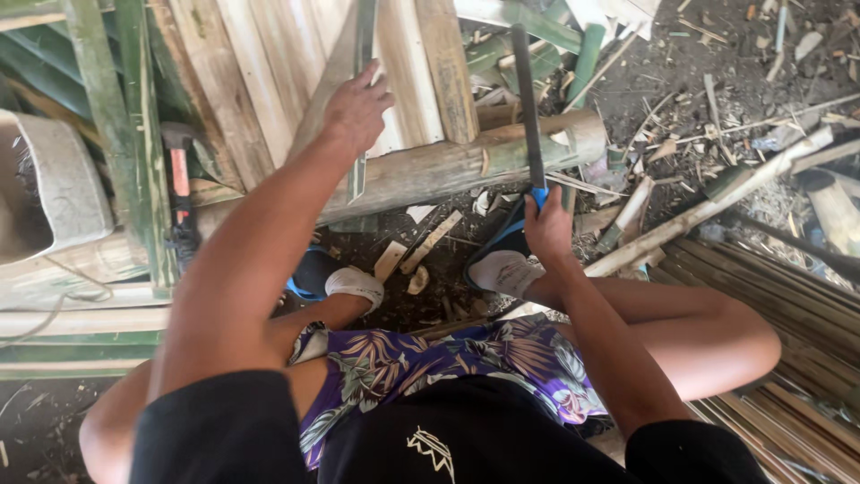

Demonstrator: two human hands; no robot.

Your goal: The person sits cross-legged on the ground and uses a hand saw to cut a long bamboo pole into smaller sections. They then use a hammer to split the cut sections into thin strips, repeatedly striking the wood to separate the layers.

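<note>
Down on the ground, we hold a thick bamboo log (466, 161) lying crosswise before our feet. Our left hand (356, 109) closes around a narrow green bamboo strip (362, 99) stood upright against the log. Our right hand (548, 226) wraps tight on the blue handle of a long dark blade (528, 108) resting across the log. A hammer (179, 193) lies left; split slats (788, 358) crowd the right edge, chips between.

purple leaf-print shorts (502, 358), blue-handled blade (530, 99)
</note>
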